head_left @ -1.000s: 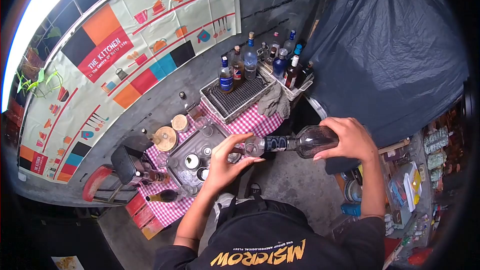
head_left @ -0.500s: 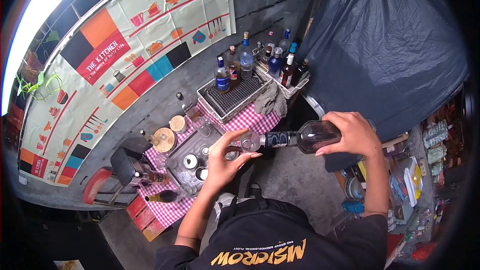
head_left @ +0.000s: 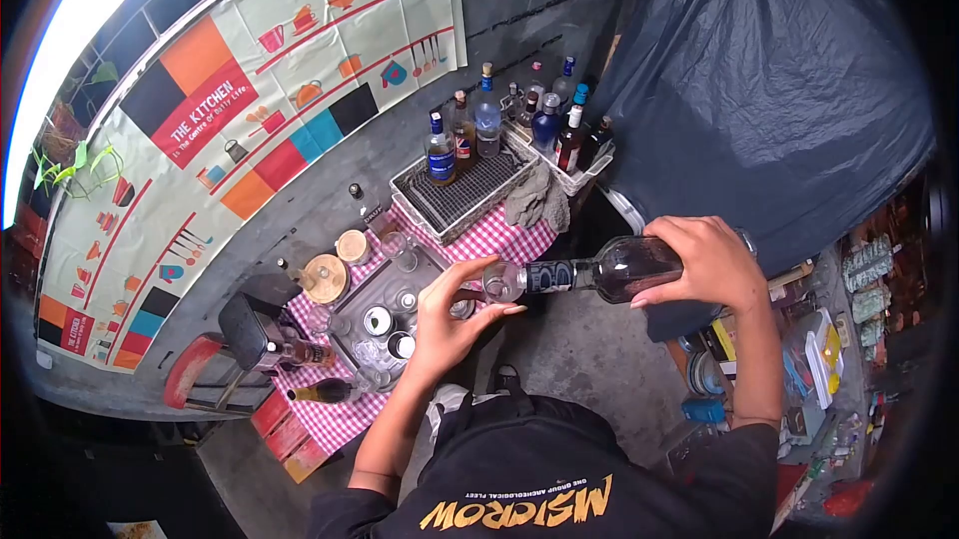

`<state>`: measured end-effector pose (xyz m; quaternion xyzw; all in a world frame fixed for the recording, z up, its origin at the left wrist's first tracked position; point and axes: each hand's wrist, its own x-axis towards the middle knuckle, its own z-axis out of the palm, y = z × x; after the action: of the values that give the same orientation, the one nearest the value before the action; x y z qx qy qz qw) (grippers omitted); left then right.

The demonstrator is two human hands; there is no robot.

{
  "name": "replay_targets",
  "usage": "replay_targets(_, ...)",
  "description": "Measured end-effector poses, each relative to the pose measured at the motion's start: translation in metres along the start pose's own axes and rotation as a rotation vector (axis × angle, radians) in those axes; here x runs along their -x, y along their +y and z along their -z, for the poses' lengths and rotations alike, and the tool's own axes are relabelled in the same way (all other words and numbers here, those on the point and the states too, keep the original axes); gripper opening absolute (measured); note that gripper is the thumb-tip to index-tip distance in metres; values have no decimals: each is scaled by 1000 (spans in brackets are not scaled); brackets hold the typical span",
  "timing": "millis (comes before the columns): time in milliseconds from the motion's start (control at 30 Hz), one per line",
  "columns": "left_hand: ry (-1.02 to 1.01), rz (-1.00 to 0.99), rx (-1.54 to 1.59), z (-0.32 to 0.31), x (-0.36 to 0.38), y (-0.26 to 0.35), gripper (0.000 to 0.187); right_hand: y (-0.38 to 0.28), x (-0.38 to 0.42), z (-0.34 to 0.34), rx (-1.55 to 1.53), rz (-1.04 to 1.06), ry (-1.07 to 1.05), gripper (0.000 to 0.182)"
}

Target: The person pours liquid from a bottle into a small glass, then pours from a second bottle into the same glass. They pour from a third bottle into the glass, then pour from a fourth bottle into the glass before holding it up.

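Between the thumb and fingers of my left hand (head_left: 448,317) is a small clear glass (head_left: 504,282), closed on from its left side. My right hand (head_left: 704,264) is wrapped around the body of a dark glass bottle (head_left: 624,269). This bottle lies nearly level, its labelled neck pointing left and its mouth right at the glass. Both are held up in front of me, over the floor beside the table. Below and left of my left hand stands a grey tray (head_left: 350,324) with glasses and white-rimmed cups (head_left: 379,320).
A red checked cloth (head_left: 330,419) covers the table. Several bottles (head_left: 441,154) stand in a wicker tray (head_left: 450,229) and a white basket (head_left: 584,179) at the back. A grey rag (head_left: 539,199) lies beside them. Shelves with boxes (head_left: 804,369) are on the right.
Both hands keep their hold on the glass and the bottle, which stay mouth to mouth. The view has shifted very slightly; little else differs.
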<state>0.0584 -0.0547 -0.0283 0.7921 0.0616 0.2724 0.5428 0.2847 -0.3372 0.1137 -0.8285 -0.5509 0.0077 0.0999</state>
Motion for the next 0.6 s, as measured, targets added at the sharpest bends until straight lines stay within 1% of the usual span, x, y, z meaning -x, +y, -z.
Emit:
replay_targets(100, 7, -18, -24, -1, -1, 0, 63, 0, 1, 1, 6, 10, 10, 86)
replay_targets(200, 11, -12, -34, -2, -1, 2, 62, -2, 2, 0, 45, 9, 53, 82)
replay_targets(400, 18, -33, -16, -3, -3, 3, 61, -3, 3, 2, 87, 18, 75, 82)
replay_targets(500, 17, -21, -19, -5, -3, -1, 61, -4, 3, 6, 88, -8, 21, 90)
replay_targets(600, 20, -19, -8, -6, -5, -1, 61, -4, 2, 8, 108, 8, 30, 88)
